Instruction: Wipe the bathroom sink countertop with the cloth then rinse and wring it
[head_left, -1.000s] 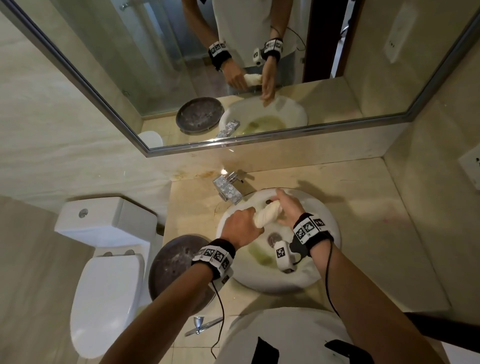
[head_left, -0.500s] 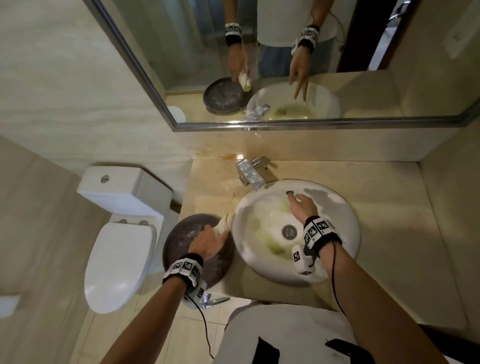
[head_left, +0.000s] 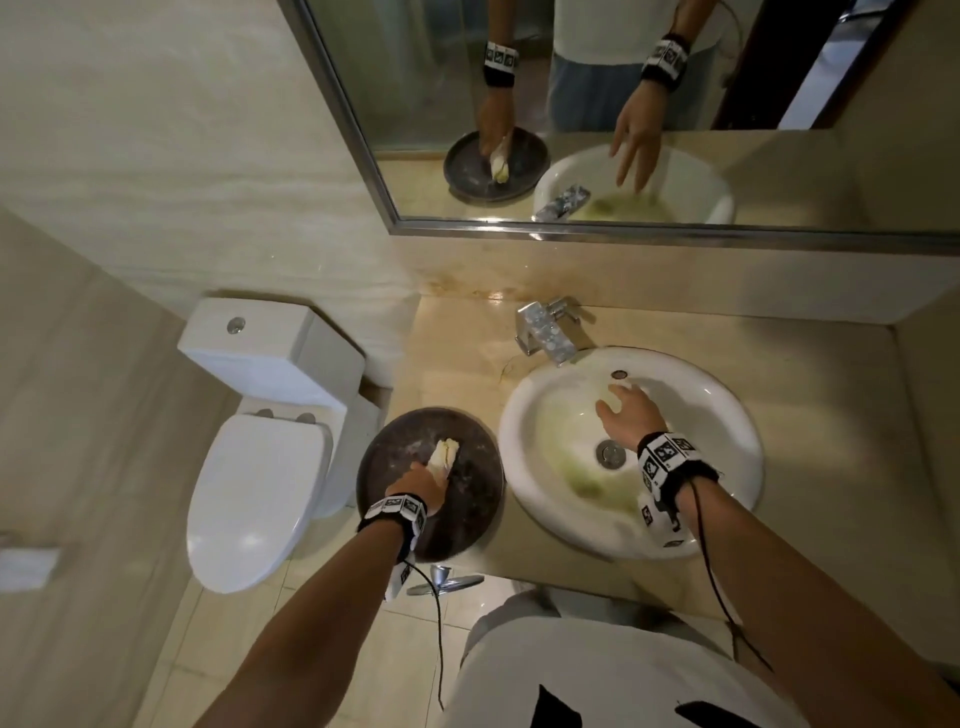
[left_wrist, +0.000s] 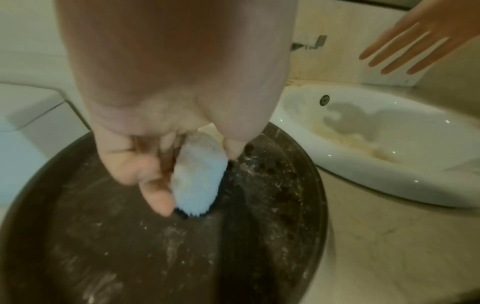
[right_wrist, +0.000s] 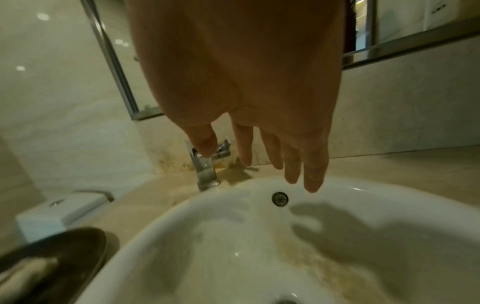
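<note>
My left hand (head_left: 418, 483) grips a twisted white cloth (head_left: 443, 453) over the middle of a dark round tray (head_left: 467, 514) left of the sink; in the left wrist view the cloth (left_wrist: 198, 181) pokes out past my thumb, its tip at the tray (left_wrist: 130, 257). My right hand (head_left: 626, 415) hovers over the white sink basin (head_left: 727, 415) with fingers spread and straight, holding nothing. In the right wrist view its fingers (right_wrist: 314, 176) point toward the overflow hole (right_wrist: 280, 198) and the chrome tap (right_wrist: 206, 170). The beige countertop (head_left: 810, 374) surrounds the basin.
A chrome tap (head_left: 545, 332) stands at the basin's back left. A white toilet (head_left: 260, 457) sits left of the counter. The mirror (head_left: 623, 104) above reflects both hands. Yellowish stains lie in the basin near the drain (head_left: 610, 453). A metal fitting (head_left: 441, 579) lies below the tray.
Both hands held the twisted cloth over the sink; my right hand let go and opened. My left hand carried the cloth left and down onto the dark tray.
</note>
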